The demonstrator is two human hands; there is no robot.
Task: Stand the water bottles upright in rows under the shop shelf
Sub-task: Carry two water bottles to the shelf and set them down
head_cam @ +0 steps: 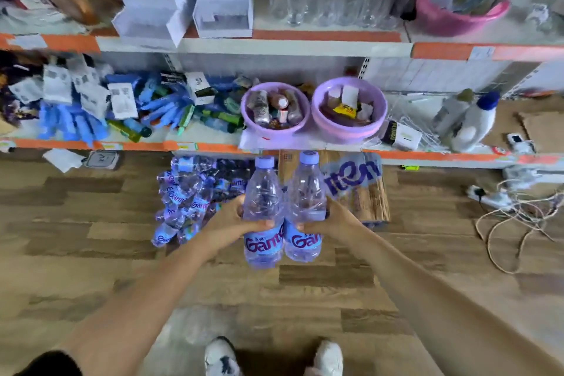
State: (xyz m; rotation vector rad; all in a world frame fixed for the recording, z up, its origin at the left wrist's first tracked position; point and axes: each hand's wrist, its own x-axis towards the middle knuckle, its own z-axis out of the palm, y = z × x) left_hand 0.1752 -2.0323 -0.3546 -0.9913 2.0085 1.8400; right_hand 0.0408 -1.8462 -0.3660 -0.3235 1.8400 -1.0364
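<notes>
My left hand [236, 218] grips one clear water bottle [263, 192] with a blue label and cap, held upright above the wooden floor. Right beside it, touching, my right hand [331, 218] grips a second matching bottle [306, 189]. Both bottles hang in front of the bottom shop shelf [427, 156]. A plastic-wrapped pack of more bottles [186, 195] lies on the floor to the left, partly under the shelf edge. Torn printed wrap [354, 175] sits on a cardboard piece to the right.
Two purple bowls [276, 131] [351, 134] of small goods stand on the lower shelf with blue packets [161, 107] and a white detergent bottle [473, 125]. A power strip with tangled cables [512, 207] lies on the floor at right. My shoes [271, 357] are below.
</notes>
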